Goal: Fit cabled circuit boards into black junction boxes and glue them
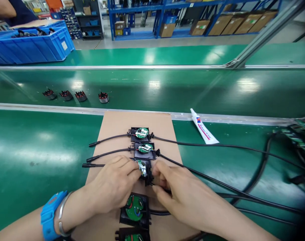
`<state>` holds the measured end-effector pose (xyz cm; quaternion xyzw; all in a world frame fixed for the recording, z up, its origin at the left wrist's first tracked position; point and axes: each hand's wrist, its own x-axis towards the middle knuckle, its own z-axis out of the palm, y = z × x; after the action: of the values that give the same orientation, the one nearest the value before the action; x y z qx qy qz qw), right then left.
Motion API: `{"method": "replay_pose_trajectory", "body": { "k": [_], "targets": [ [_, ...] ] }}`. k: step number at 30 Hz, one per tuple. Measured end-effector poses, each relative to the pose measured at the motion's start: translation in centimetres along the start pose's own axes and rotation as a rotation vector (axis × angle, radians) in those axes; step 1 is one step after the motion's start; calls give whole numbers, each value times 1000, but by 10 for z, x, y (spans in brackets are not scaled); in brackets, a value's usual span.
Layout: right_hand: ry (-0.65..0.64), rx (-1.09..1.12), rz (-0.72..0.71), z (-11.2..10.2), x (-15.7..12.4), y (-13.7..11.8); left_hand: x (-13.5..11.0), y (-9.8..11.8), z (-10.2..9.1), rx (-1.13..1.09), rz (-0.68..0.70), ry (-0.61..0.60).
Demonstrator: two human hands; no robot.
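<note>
The circuit boards (134, 214) are green, their housings (146, 219) and cables (205, 145) black. Tan cardboard (139, 119) contrasts with the green tabletop (42, 140). The white tube (204, 131) carries a red stripe; the wristband (50, 216) is bright blue, the bangle (60, 214) silver.

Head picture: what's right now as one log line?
left hand: touching third-farthest black rectangular plastic case | right hand: at case's right end | white tapered tube: lying right of flat brown cardboard

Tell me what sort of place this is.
Probably an electronics assembly workshop: black housings with green circuit boards are lined up on cardboard, and blue racking with cartons stands beyond the green workbench.
</note>
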<state>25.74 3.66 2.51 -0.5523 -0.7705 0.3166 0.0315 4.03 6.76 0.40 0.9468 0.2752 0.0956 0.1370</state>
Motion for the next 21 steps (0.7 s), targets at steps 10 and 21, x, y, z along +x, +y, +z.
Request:
{"method": "replay_pose_trajectory", "body": {
  "k": [10, 21],
  "targets": [
    [220, -169, -358, 17, 4, 9, -2, -6, 16, -77, 57, -57],
    [423, -62, -454, 32, 10, 32, -1, -1, 11, -68, 10, -123]
  ]
}}
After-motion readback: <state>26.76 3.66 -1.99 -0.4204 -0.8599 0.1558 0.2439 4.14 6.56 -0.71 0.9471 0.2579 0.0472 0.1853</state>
